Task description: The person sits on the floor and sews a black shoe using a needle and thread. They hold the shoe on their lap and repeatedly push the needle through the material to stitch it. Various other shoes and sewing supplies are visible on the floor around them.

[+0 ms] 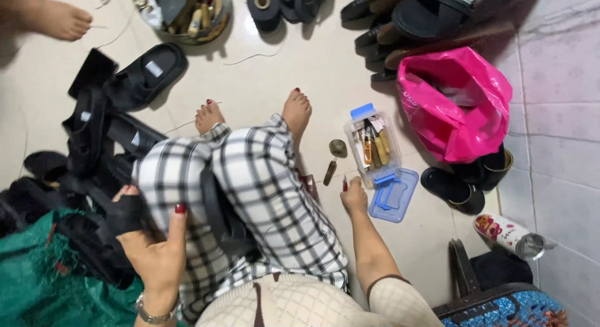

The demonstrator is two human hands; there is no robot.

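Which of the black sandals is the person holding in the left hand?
The sandal at the left knee, gripped by the left hand. The other black sandals lie loose on the floor, untouched.

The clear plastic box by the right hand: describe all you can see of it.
The box is small, rectangular and clear, with a blue clip at its far end. It stands open on the tiled floor, packed with upright small tools, some yellowish. Its blue-tinted lid lies beside it. The right hand rests just left, apparently not touching it.
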